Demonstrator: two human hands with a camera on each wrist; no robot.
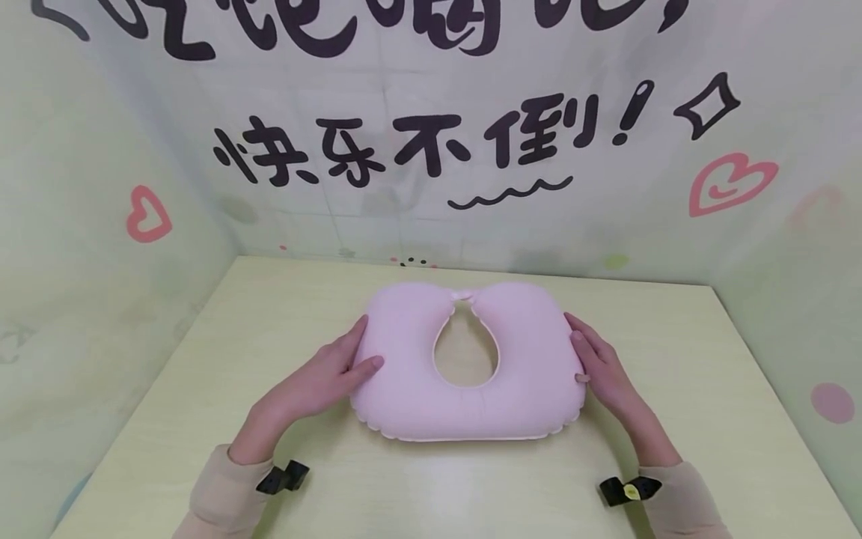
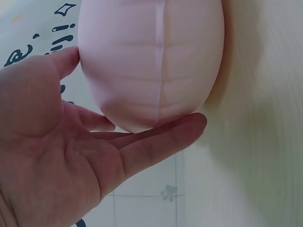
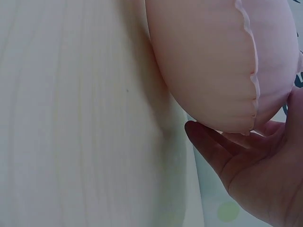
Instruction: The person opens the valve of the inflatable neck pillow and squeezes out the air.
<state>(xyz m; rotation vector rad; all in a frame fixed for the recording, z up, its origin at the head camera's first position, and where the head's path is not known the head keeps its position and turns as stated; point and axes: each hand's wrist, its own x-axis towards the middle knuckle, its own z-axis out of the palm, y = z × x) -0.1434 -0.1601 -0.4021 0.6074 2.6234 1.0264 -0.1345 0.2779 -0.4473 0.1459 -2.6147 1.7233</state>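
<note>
A pink inflated U-shaped neck pillow lies with its round opening in the middle and its two ends meeting at the far side. My left hand grips its left side, thumb on the upper face and fingers along the rounded end. On the opposite side, my right hand holds the pillow with thumb and fingers around its edge, close to a small tab. A seam runs round the pillow between the fingers and thumb in the left wrist view. I cannot tell whether its underside touches the table.
The pale wood-grain table reaches back to a printed white curtain with black lettering and pink hearts. Curtain panels also stand along the left and right sides. Each sleeve carries a small black wrist device.
</note>
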